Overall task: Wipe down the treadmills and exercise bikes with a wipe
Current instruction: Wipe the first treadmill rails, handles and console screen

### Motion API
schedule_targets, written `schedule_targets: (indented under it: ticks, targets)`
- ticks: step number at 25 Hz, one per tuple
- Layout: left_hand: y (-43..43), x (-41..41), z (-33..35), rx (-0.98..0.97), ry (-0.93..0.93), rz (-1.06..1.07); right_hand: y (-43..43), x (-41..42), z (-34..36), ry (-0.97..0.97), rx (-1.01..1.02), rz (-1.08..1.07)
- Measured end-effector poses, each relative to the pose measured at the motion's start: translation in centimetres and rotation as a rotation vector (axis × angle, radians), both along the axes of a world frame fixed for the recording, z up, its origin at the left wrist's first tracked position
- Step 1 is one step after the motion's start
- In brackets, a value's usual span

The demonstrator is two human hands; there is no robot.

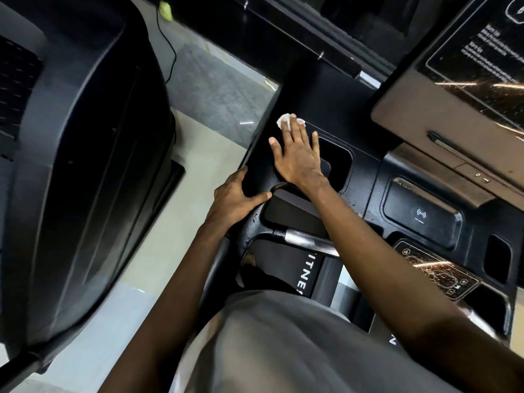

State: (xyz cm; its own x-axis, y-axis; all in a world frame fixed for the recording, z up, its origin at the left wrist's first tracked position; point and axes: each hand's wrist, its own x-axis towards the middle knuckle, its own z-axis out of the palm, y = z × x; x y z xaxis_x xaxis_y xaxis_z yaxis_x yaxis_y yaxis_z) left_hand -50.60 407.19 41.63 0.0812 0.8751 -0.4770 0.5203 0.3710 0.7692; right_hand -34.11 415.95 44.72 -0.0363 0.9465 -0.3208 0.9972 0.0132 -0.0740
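One flat right hand (297, 157) on wipe (283, 122) beside cupholder (338, 161); left grip (235, 199) round console edge (256, 150).

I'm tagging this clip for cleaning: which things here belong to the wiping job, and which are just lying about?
In the job: wipe, right hand pressing it flat, treadmill console, left hand gripping its edge.
Just there: neighbouring machine, black cable, yellow-green object.
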Motion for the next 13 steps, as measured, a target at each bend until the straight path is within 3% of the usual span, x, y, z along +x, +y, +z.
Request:
schedule_targets:
  ticks: [7,10,13]
  targets:
    - [0.2,-0.2,-0.2,-0.001,-0.006,-0.021,-9.9,1.1,1.1,0.084,0.023,0.092]
    - [0.2,0.0,-0.2,0.009,-0.023,-0.009,-7.5,2.1,1.0,0.113,0.020,0.047]
    - [-0.2,0.5,0.1,0.030,0.000,0.012,-3.5,1.3,0.6,0.083,-0.022,0.142]
